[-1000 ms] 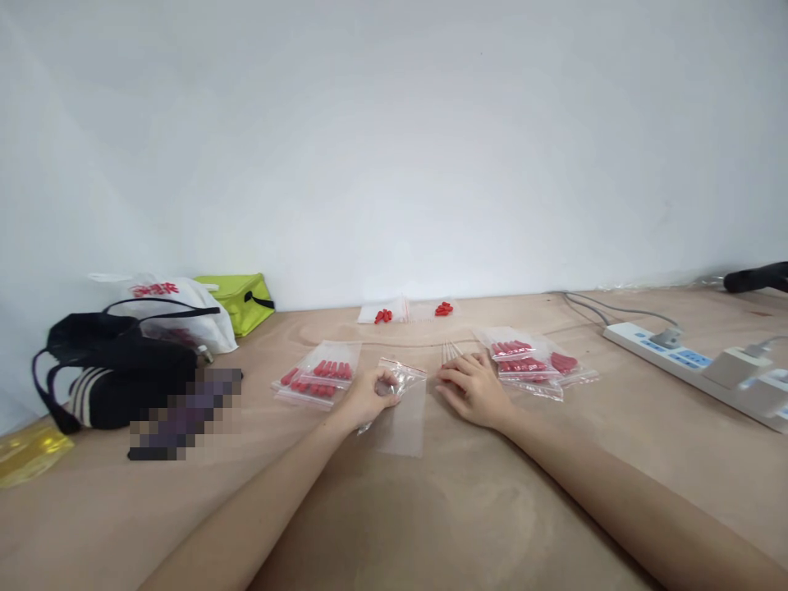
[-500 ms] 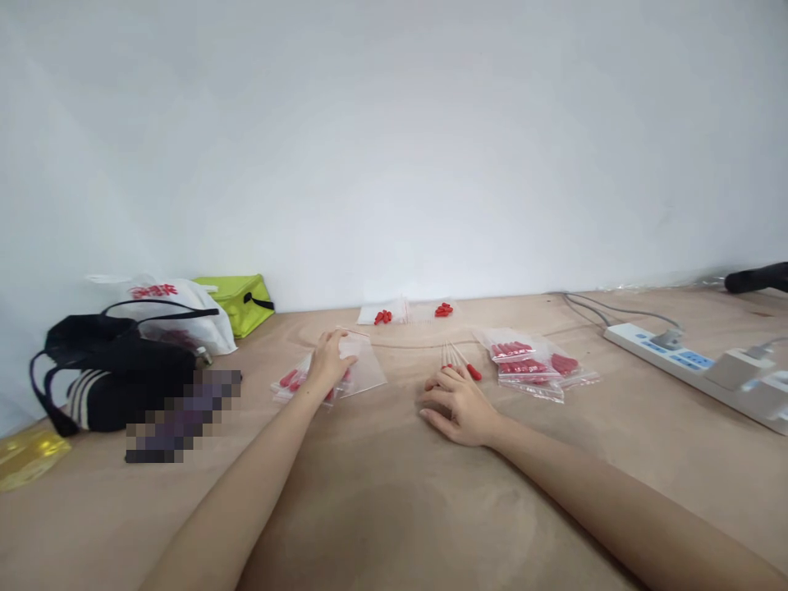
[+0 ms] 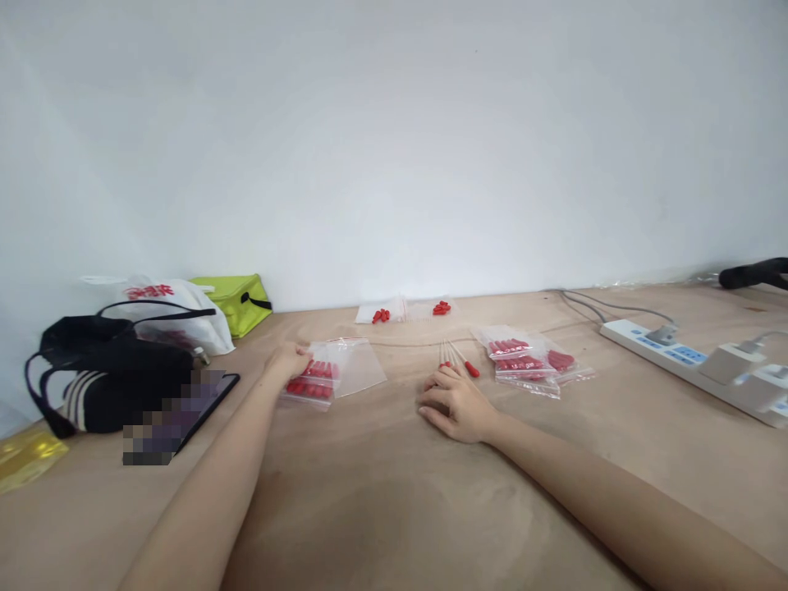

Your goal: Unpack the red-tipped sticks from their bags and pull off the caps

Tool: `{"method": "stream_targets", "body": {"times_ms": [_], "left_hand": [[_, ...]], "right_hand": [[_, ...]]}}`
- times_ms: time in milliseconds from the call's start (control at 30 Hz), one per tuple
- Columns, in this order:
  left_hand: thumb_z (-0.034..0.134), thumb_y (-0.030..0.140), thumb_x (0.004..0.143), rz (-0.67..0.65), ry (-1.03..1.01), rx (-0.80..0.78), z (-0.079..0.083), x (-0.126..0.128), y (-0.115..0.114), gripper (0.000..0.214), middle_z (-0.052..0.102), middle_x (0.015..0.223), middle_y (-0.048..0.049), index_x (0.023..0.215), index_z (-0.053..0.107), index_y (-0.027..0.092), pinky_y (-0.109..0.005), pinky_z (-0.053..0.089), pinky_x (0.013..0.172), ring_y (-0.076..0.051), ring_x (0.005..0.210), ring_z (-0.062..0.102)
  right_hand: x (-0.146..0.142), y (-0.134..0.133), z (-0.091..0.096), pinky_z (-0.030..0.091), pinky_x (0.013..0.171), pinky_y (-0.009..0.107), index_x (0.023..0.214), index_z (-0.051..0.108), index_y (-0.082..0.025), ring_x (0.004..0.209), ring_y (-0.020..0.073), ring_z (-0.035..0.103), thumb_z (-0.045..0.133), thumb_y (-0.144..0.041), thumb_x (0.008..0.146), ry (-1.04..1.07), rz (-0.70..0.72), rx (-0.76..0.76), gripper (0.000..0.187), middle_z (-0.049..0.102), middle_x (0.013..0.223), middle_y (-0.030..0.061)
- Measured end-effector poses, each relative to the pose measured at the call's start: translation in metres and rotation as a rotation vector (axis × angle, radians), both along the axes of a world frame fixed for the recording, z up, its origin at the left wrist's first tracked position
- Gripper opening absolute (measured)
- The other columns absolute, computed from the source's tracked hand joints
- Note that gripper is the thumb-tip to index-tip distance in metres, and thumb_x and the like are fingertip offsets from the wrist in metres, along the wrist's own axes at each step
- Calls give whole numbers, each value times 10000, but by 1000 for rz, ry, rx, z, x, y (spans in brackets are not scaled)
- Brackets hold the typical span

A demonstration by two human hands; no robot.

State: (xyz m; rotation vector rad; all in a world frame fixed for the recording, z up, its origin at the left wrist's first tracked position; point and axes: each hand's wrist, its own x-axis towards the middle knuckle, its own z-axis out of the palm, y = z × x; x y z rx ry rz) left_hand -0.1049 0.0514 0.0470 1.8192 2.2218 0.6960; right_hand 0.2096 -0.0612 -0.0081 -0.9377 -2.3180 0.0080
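My left hand [image 3: 288,365] is at the left upper edge of a clear zip bag [image 3: 317,402] with rows of red tapered pieces [image 3: 320,369] in it. Its fingers are curled together there and appear to pinch the bag's edge. A flat, see-through bag [image 3: 363,365] lies beside it, partly underneath. My right hand [image 3: 456,406] rests on the table with its fingers loosely bent and apart. Just beyond its fingertips lie several thin pale-stemmed sticks with red ends [image 3: 471,369], which look like droppers. The hand partly covers some of them.
More bags of red pieces [image 3: 520,365] lie right of the sticks. Two small piles of red pieces [image 3: 442,309] sit on clear bags near the wall. A power strip [image 3: 652,349] is at the right; a phone [image 3: 203,414], black bag [image 3: 135,377] and green bag [image 3: 237,308] stand left.
My left hand has moved left from on top of the bags to the filled bag's left edge, uncovering the red pieces. The right hand stays in place.
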Motion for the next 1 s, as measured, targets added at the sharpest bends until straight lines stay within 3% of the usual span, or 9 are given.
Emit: {"method": "stream_targets", "body": {"times_ms": [67,167,267,333,433,600,733,867,1000], "left_hand": [[562,195,665,87,64,36,9,-1,-4,50,587,586,-77,680,567,148,-356,440,638,-284,705,602],[477,171,740,169,110,191,28,3,-13,248,599,788,-152,977,503,102,-411,414,722,-314,839,577],[404,146,780,98,34,405,34,24,-22,387,592,798,-110,1164,383,111,-374,420,710,-261,780,580],[402,122,768,3,-10,393,26,48,-28,448,589,754,-32,1210,360,177,-287,434,658,-184,672,576],[341,80,761,-242,-251,182,-2,89,-40,363,573,648,4,1045,544,177,-232,419,566,-129,530,523],[355,112,767,-347,-334,85,-44,129,-60,302,584,587,8,857,638,168,-219,407,539,-119,508,518],[366,153,781,-384,-356,79,-53,128,-67,273,619,681,-10,869,624,169,-236,424,598,-135,608,555],[422,254,791,-409,-347,94,-53,125,-72,247,611,769,-20,984,558,182,-283,439,678,-163,702,568],[509,356,755,-396,-247,295,-50,126,-86,373,533,973,-73,1087,479,189,-370,406,820,-214,914,517]], "right_hand": [[0,0,0,329,757,341,808,626,-203,786,159,457,524,-280,783,2,-7,-2,131,576,847,35],[0,0,0,328,762,342,810,625,-205,787,160,455,526,-276,781,-1,-18,-1,125,579,844,31],[0,0,1,326,764,341,814,625,-204,791,160,458,517,-273,786,-8,-26,-5,132,582,845,32],[0,-1,1,322,766,341,814,626,-205,794,161,462,513,-270,787,-19,-30,-4,132,584,844,33],[3,-1,0,308,765,345,810,620,-213,805,166,472,513,-263,785,-29,-63,14,120,591,835,30],[12,2,-2,293,762,338,912,567,-194,858,183,491,545,-263,754,16,-209,55,174,603,870,43],[12,5,-4,280,751,326,948,537,-174,816,172,502,581,-267,726,35,-273,92,245,602,843,41],[8,6,-3,247,749,330,876,588,-227,801,163,481,528,-267,787,-67,-160,181,115,602,799,17],[7,7,-3,230,744,335,751,601,-212,759,150,463,490,-251,823,-87,-138,187,138,596,711,8]]}}
